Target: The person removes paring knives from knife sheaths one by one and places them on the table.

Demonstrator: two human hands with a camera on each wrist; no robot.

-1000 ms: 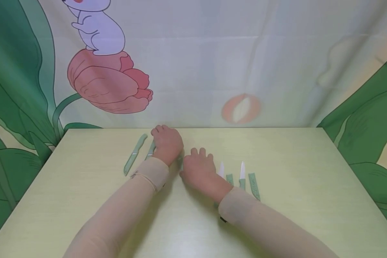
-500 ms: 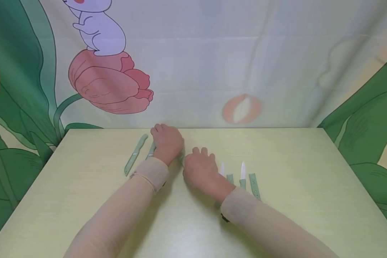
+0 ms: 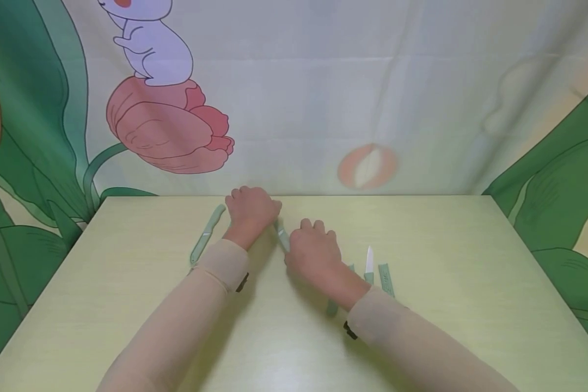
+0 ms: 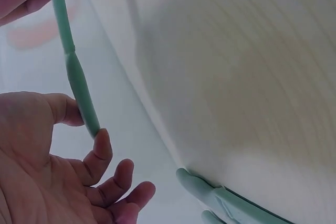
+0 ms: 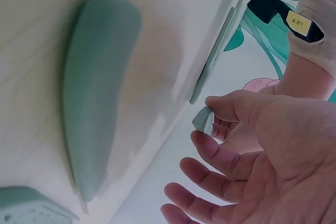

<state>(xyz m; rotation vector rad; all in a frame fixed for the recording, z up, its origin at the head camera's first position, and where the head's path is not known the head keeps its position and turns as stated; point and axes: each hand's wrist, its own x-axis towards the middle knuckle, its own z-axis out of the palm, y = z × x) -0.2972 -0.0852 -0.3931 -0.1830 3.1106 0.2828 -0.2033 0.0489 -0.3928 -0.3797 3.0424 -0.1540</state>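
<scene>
Between my two hands is a green sheathed paring knife, slanted in the head view with a pale band where handle meets sheath. My left hand pinches its handle end between thumb and index finger, the other fingers loosely bent. The sheath end is pinched by the thumb and index finger of my right hand. Left of my left hand lies a second sheathed knife; in the left wrist view another green handle shows beside a sheathed knife.
On the table, right of my right hand, lie an unsheathed knife with a white blade and a loose green sheath. Partly under my right forearm are another sheath and a green handle. A printed curtain hangs behind.
My right hand has shifted slightly right and my left hand slightly left. More of the sheathed knife between them now shows; the second knife at left is now mostly covered by my left hand.
</scene>
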